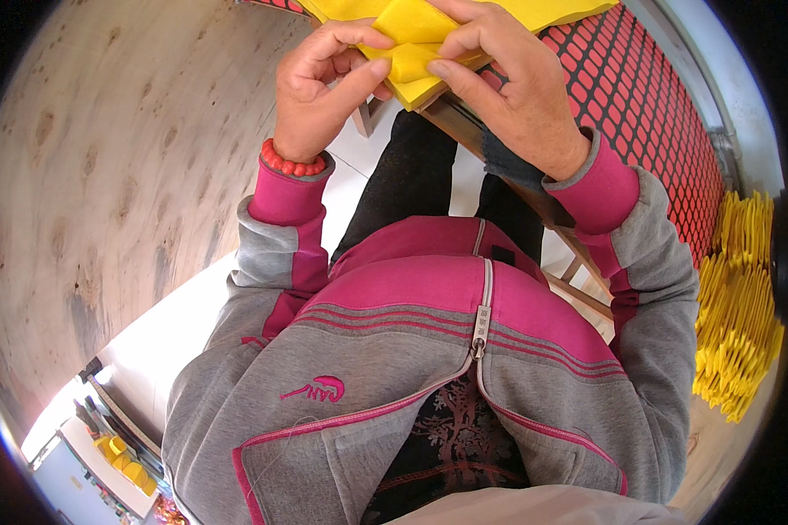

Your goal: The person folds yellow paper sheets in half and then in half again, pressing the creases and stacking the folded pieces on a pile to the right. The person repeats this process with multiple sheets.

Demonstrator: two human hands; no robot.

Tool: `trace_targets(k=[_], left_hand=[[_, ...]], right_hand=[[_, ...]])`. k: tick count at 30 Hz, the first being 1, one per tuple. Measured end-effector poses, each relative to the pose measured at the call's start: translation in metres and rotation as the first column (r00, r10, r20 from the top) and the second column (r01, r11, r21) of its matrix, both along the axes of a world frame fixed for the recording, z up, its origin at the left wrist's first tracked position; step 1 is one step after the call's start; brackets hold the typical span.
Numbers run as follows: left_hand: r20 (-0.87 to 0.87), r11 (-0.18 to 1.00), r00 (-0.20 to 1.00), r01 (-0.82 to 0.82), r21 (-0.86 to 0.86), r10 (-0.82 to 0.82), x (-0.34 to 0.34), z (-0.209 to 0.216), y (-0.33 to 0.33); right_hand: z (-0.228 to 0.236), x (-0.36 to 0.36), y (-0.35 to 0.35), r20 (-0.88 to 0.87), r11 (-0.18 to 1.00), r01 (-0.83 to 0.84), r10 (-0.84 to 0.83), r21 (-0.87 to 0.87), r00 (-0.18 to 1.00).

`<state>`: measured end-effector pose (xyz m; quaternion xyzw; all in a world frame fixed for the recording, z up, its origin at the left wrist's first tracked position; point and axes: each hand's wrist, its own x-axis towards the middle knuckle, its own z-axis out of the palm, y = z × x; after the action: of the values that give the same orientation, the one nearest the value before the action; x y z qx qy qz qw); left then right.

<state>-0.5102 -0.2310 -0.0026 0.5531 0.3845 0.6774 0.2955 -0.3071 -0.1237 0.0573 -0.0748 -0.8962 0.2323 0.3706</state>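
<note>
A yellow sheet, like felt or non-woven fabric (410, 63), is folded over on itself at the table's near corner. My left hand (328, 83), with a red bead bracelet (289, 162) at its wrist, pinches the left side of the fold between thumb and fingers. On the other side, my right hand (518, 92) grips the fold with its thumb on top; some of its fingers pass out of the picture. More yellow material (560, 10) lies beyond the hands, partly cut off by the upper edge.
A red-and-black patterned cover (643, 105) spreads over the table on the right. Farther right, many folded yellow pieces (737, 315) are piled up. A wooden board surface (105, 157) fills the left side. Wooden legs (578, 267) show below the table.
</note>
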Motion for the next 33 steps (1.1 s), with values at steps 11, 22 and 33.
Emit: trace_targets(k=[11,22,33], left_hand=[[0.088,0.98,0.978,-0.183,-0.079,0.19,0.004,-0.005,0.007],[-0.016,0.995,0.995,0.098,0.023,-0.098,-0.012,0.004,-0.004],[-0.074,0.992,0.996,-0.067,-0.103,0.06,-0.004,-0.031,0.006]], right_hand=[[0.003,0.004,0.0,0.011,0.991,0.028,-0.03,0.129,0.999],[0.004,-0.005,-0.001,-0.031,1.0,-0.021,0.021,0.007,0.999],[0.009,0.027,-0.006,-0.034,0.999,0.047,-0.047,0.008,0.998]])
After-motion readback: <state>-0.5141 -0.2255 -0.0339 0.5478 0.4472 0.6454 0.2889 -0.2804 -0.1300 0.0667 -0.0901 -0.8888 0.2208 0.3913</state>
